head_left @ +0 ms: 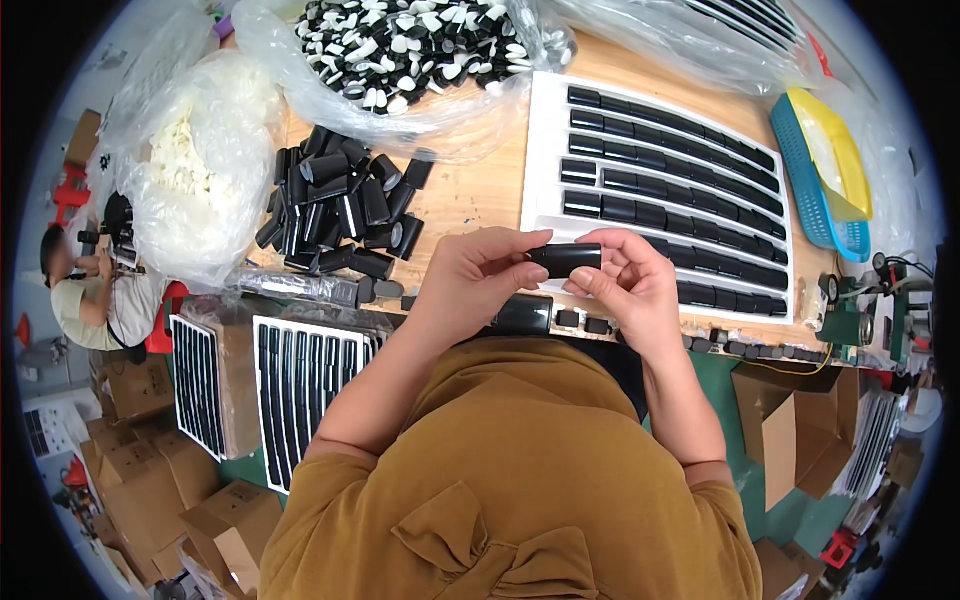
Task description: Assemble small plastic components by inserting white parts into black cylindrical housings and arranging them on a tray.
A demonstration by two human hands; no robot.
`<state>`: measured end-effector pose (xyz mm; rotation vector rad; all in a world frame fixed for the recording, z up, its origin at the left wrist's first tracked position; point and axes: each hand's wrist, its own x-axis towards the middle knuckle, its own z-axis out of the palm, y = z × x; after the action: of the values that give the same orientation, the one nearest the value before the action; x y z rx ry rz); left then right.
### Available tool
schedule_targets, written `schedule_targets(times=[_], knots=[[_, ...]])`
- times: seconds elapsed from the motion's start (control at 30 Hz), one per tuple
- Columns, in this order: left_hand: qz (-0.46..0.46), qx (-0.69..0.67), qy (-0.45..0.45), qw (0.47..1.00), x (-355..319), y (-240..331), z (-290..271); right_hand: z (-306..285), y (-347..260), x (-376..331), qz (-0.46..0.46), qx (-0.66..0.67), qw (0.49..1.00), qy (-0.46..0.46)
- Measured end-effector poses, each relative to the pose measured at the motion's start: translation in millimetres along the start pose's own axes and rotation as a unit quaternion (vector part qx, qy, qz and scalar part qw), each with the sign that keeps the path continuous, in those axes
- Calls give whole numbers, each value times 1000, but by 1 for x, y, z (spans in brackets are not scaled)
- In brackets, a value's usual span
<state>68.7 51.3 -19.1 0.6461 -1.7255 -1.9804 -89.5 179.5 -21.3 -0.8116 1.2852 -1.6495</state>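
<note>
Between my two hands, in front of my chest, is a short glossy black cylinder (572,260), lying sideways. My left hand (482,275) pinches its left end between thumb and fingers. The thumb and fingers of my right hand (635,285) close on its right end. Just beyond my right hand lies a white tray (543,150) with rows of similar black cylinders (680,160) in its slots. My right hand covers part of the nearer rows. A loose heap of black cylinders (345,205) lies on the wooden table (470,205) to the left.
Behind the heap, a clear plastic bag (265,60) holds many small black and white pieces (410,55). Another bag (200,230) holds cream pieces. Blue (800,180) and yellow (840,150) baskets stand right. Filled trays (300,390) and cardboard boxes (150,475) sit below; a person (90,300) works far left.
</note>
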Motion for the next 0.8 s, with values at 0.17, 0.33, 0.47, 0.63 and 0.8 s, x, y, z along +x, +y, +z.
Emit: schedule_targets(times=[0.17, 0.33, 0.47, 0.63, 0.8], knots=[[-10, 5, -23, 1000, -1, 4, -3, -1, 0, 0, 1, 14, 1000, -9], [62, 56, 16, 996, 15, 2, -5, 8, 3, -4, 120, 78, 989, -33], [28, -81, 46, 995, 20, -7, 10, 27, 5, -11, 132, 10, 981, -145], [1, -117, -7, 993, 9, 2, 20, 25, 6, -22, 150, 0, 971, -184], [35, -82, -18, 996, 10, 6, 19, 30, -4, -20, 126, -44, 976, -170]])
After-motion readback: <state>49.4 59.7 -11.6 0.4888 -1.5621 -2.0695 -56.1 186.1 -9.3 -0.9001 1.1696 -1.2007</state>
